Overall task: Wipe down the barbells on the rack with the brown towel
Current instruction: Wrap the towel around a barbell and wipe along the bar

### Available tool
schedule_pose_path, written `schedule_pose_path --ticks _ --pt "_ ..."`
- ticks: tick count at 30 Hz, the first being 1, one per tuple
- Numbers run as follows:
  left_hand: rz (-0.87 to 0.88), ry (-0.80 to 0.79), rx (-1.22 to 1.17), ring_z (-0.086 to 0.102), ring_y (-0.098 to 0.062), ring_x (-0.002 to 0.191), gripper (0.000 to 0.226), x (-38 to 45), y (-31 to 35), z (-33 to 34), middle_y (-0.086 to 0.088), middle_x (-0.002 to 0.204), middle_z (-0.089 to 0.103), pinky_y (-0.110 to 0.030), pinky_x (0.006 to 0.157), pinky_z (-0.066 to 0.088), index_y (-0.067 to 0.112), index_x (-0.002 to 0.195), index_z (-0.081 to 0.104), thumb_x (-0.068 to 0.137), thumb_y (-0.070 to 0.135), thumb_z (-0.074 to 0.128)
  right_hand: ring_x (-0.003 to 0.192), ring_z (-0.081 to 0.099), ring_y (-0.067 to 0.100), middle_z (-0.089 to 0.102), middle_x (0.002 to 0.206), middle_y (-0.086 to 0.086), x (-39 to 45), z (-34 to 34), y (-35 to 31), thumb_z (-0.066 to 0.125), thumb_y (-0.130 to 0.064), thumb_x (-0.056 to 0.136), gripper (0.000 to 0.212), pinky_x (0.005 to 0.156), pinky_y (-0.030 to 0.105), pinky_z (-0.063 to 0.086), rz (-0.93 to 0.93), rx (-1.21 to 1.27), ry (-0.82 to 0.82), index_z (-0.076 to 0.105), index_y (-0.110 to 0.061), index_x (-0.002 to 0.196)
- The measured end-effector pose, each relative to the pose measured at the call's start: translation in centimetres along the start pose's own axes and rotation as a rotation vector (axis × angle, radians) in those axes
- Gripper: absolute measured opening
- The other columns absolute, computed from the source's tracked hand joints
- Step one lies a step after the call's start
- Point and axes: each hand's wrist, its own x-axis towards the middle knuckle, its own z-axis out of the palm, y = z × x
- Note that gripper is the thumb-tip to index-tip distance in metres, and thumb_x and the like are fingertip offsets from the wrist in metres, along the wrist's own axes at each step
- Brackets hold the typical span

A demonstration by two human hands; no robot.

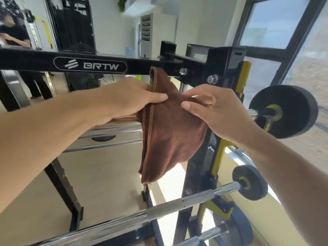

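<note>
The brown towel [168,134] hangs folded in the middle of the view, in front of the black and yellow rack upright [220,71]. My left hand [131,98] grips the towel's upper left edge, thumb on top. My right hand [213,109] pinches its upper right part. Behind the towel runs the top barbell [282,111], its black end plate at the right and its shaft mostly hidden. A second barbell [177,205] with a knurled chrome shaft crosses lower down. A third barbell [205,235] shows at the bottom.
The rack's black crossbar marked BRTW [90,65] spans the top. A mirror behind the rack shows a person in dark clothes [16,38] at the upper left. Large windows [276,23] fill the right side. The floor [106,174] below is light-coloured.
</note>
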Motion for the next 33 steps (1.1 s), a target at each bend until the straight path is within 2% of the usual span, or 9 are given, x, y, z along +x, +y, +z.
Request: schedule_pose_path --ticks 3,7,12,15,17,20,23,29,33 --pt "0.241 0.111 -0.216 0.073 -0.004 0.091 0.018 0.2 -0.6 0.1 0.017 0.096 0.077 -0.030 0.096 0.051 0.031 0.105 0.077 0.088 0.029 0.073 0.103 0.072 0.013 0.077 0.106 -0.002 -1.3 0.3 0.1 0.080 -0.017 0.080 0.031 0.089 0.033 0.059 -0.076 0.447 0.194 0.072 -0.016 0.110" --pt "0.413 0.122 -0.547 0.070 -0.016 0.107 0.025 -0.6 0.0 -0.4 0.001 0.111 0.076 -0.041 0.101 0.049 0.016 0.113 0.074 0.089 0.021 0.071 0.105 0.071 0.024 0.076 0.104 0.005 -1.7 -0.7 -1.4 0.078 -0.010 0.077 0.028 0.094 0.042 0.055 -0.032 0.914 0.302 0.071 -0.014 0.104" --pt "0.452 0.261 -0.683 0.072 -0.019 0.104 0.024 -0.4 0.8 -1.3 -0.002 0.110 0.076 -0.040 0.091 0.057 0.013 0.119 0.071 0.097 0.018 0.064 0.101 0.072 0.019 0.077 0.098 -0.003 -1.5 -2.6 -3.8 0.079 -0.005 0.083 0.024 0.091 0.036 0.057 -0.305 0.662 0.547 0.067 -0.018 0.098" --pt "0.398 0.304 -0.613 0.074 -0.019 0.096 0.021 1.2 0.3 -1.8 -0.001 0.105 0.077 -0.039 0.085 0.059 0.018 0.115 0.072 0.096 0.021 0.065 0.094 0.072 0.011 0.075 0.097 -0.006 0.2 -2.5 -3.4 0.083 -0.014 0.081 0.023 0.085 0.028 0.057 -0.295 0.391 0.575 0.068 -0.026 0.093" --pt "0.248 0.249 -0.432 0.075 -0.023 0.093 0.028 2.3 -0.9 -1.7 -0.004 0.108 0.076 -0.041 0.080 0.060 0.022 0.123 0.067 0.096 0.029 0.065 0.092 0.069 0.006 0.073 0.102 -0.014 1.5 -1.8 -2.2 0.083 -0.024 0.082 0.022 0.085 0.029 0.056 -0.131 0.115 0.452 0.070 -0.033 0.098" --pt "-0.032 0.106 0.214 0.059 -0.028 0.123 0.072 2.7 -3.4 -1.6 -0.008 0.142 0.057 -0.037 0.100 0.043 0.025 0.156 0.025 0.096 0.051 0.055 0.123 0.053 0.004 0.057 0.135 -0.022 1.2 -0.9 -1.1 0.064 -0.065 0.083 0.048 0.106 0.039 0.045 0.017 -0.351 -0.069 0.059 -0.045 0.126" --pt "-0.054 0.050 0.523 0.037 -0.027 0.143 0.057 2.8 -4.7 -0.7 -0.008 0.158 0.036 -0.039 0.116 0.028 0.018 0.156 0.027 0.106 0.044 0.038 0.104 0.055 -0.008 0.055 0.114 -0.034 0.2 0.3 -2.1 0.073 -0.071 0.068 0.065 0.095 0.027 0.048 0.007 -0.375 -0.530 0.046 -0.054 0.124" --pt "-0.015 0.067 0.390 0.062 -0.033 0.108 0.050 3.2 -4.2 0.1 -0.015 0.116 0.067 -0.036 0.086 0.046 0.006 0.120 0.065 0.106 0.041 0.032 0.091 0.058 -0.001 0.064 0.099 -0.029 2.0 2.1 -1.7 0.068 -0.088 0.052 0.077 0.095 0.027 0.045 -0.194 -0.621 -0.447 0.047 -0.053 0.117" --pt "0.286 0.205 0.283 0.061 -0.002 0.071 0.026 1.0 -4.3 -0.8 0.008 0.082 0.066 -0.023 0.067 0.044 0.023 0.096 0.067 0.102 0.039 0.047 0.086 0.066 -0.005 0.069 0.097 -0.026 4.3 0.3 -1.5 0.067 -0.076 0.058 0.058 0.085 0.022 0.053 -0.056 -0.337 -0.689 0.058 -0.049 0.109"
